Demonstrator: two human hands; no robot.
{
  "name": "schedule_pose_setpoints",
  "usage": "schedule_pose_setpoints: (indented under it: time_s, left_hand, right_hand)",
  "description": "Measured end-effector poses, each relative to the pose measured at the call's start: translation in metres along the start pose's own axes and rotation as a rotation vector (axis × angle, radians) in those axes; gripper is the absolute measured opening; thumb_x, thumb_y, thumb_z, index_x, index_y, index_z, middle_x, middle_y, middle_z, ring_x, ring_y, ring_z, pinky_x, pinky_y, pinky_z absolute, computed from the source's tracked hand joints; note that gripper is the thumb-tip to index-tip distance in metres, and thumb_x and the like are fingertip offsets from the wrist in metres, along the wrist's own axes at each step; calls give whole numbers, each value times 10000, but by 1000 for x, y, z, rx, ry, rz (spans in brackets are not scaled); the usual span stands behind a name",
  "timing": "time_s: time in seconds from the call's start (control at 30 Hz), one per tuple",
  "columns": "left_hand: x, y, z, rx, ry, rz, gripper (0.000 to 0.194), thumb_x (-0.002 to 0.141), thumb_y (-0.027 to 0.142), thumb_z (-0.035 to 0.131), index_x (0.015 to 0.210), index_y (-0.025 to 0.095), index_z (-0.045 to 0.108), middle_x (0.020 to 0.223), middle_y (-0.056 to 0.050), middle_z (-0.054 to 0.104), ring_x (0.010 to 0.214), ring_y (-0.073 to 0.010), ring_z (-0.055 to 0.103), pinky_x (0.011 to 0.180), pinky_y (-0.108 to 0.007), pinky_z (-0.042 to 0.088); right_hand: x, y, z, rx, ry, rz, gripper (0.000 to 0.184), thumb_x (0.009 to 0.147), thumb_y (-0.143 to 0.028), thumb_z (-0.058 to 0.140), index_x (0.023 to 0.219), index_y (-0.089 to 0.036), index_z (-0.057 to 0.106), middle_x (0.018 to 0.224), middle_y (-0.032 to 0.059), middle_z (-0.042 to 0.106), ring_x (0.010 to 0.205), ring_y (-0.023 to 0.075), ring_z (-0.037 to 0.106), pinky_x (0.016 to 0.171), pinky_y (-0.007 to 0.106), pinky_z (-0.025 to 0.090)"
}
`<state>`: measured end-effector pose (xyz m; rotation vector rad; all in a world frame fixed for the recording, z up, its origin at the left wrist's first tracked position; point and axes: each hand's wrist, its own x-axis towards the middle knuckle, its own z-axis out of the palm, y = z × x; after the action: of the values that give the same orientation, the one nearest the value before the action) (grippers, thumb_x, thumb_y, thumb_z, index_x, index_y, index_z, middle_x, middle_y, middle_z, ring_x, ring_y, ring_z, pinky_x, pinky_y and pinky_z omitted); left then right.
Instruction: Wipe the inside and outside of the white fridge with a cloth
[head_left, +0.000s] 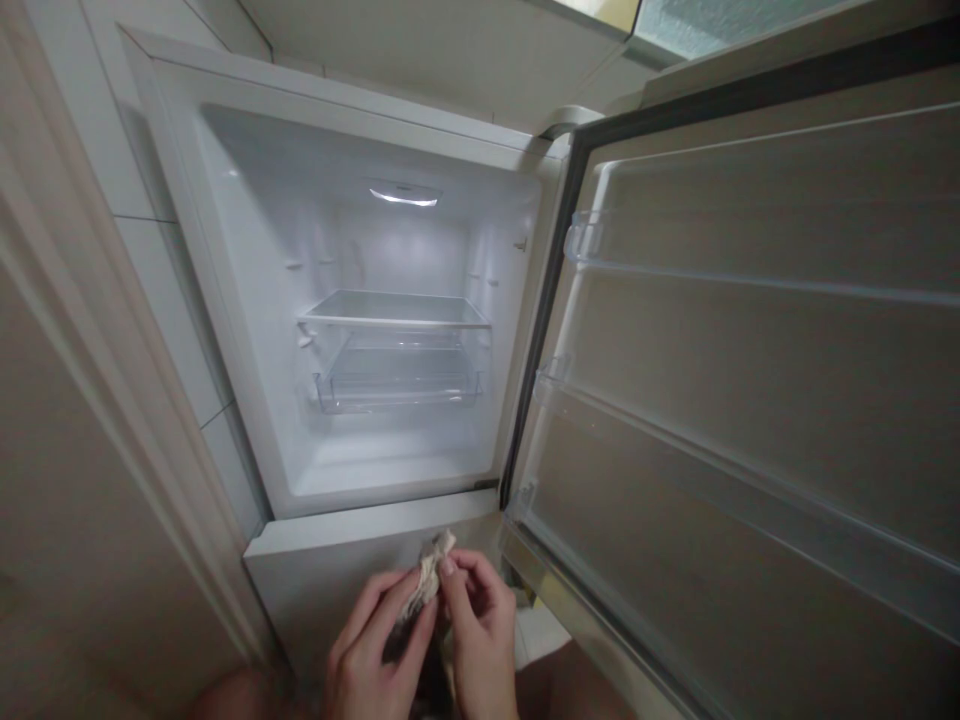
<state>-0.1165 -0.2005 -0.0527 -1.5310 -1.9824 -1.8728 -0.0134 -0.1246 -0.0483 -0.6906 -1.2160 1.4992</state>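
Note:
Both of my hands are together low in the view, in front of the lower front of the fridge. Between them is a small crumpled, off-white piece of cloth or tissue [429,578]. My left hand [375,640] pinches its lower left side, and the fingers of my right hand [478,620] are closed on its upper right part. Behind the hands stands the fridge [322,508] with its compartment exposed. A glass shelf [397,310] and a clear drawer [397,395] are inside it, and a lamp [405,193] glows at the top.
The fridge door [720,370] stands wide on the right, with clear door racks [750,285] across it. A tiled wall [150,260] and a pale frame or edge [112,400] run close along the left. A window [720,25] shows at the top.

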Motion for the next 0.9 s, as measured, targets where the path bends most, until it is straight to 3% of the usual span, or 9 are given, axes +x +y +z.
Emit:
schedule_pose_setpoints:
  time_s: [0.17,0.3,0.43,0.57,0.63,0.8,0.9]
  left_hand:
    - [8,3,2,-269,-95,-220,326,885,552,850,956,243,926,910,-92,856,811,-255,839,746,-240,675]
    - [7,2,4,-439,-148,-433,478,834,647,868,961,189,913,982,-126,872,889,-294,845,826,-296,694]
    - [1,-13,5,-413,-29,-542,579,814,706,866,1040,174,897,1061,-128,875,979,-309,844,900,-324,694]
    - [0,-18,6,-194,252,-427,600,783,760,858,940,181,888,1023,-112,867,939,-281,844,881,-287,691]
    - [2,-10,7,-109,305,-309,526,840,718,839,911,198,881,1022,-97,862,909,-252,842,865,-258,687]
    - [5,16,9,-26,329,-104,324,953,555,799,944,239,870,929,-35,864,787,-187,839,755,-177,668]
    - [6,18,5,27,312,-43,247,962,495,806,942,256,863,899,-7,863,757,-174,835,736,-161,660]
  right_hand:
    - [2,0,3,-37,23,-31,554,942,-716,765,865,-171,700,751,6,586,687,141,535,630,222,463]
    - [1,0,5,-112,36,-87,572,1003,-750,669,852,-200,630,753,-9,564,688,145,529,617,221,458]
    - [-4,4,-1,-257,46,-190,471,1122,-629,543,885,-225,599,721,-30,557,617,136,508,558,223,424]
    - [-13,7,-10,-564,103,-527,256,1161,-348,511,945,-239,594,772,-29,608,677,138,588,664,245,439]
    - [-16,10,-10,-669,81,-647,186,1143,-274,527,986,-245,622,807,-29,630,710,136,607,702,254,429]
    - [-18,20,2,-638,-16,-569,216,1119,-284,520,925,-241,605,774,-35,616,672,128,604,653,253,410]
    - [-19,23,7,-561,-37,-497,221,1125,-306,536,940,-242,639,779,-35,645,676,124,626,657,237,430]
